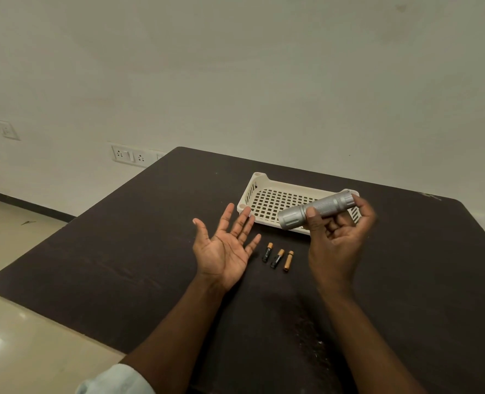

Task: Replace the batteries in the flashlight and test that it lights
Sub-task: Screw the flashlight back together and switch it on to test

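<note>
My right hand (338, 236) holds a silver metal flashlight (318, 209) above the table, thumb on its knurled body and fingers behind it. The flashlight lies nearly level, its wider head pointing left. My left hand (226, 247) is palm up with fingers spread, empty, just left of the flashlight head. Three small batteries lie side by side on the table between my hands: two black-and-copper ones (267, 252) (277, 258) and a copper-coloured one (288, 260).
A cream perforated plastic tray (266, 200) sits on the dark table (121, 265) behind the flashlight. The table's left edge runs diagonally over a pale tiled floor. Wall sockets (130, 155) are on the wall at the left.
</note>
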